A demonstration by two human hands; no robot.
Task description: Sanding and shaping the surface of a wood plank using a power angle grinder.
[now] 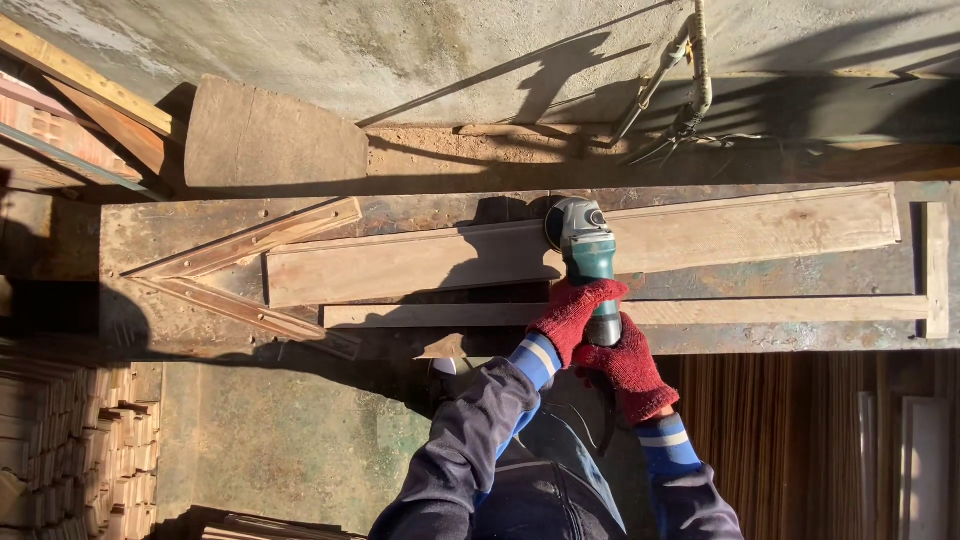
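Head view: both gloved hands, left [572, 315] and right [625, 368], clamp shut on the grinder [588, 262] over the plank [420, 265]; tilting could gouge the wood.

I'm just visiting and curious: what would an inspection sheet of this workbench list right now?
Surface: worn, stained workbench, half sunlit, half in shadow.
Job's things: green and grey angle grinder, its disc end resting on a long wooden board; a narrower wooden strip lies alongside, nearer the person.
Clutter: a V-shaped wooden jig fixed at the bench's far left; sawdust behind the bench.
Hands: left hand and right hand, both in red gloves, wrapped around the grinder's body.
Cables: a cable bundle hangs on the wall behind.
Surroundings: concrete wall; stacked wood pieces lower left.
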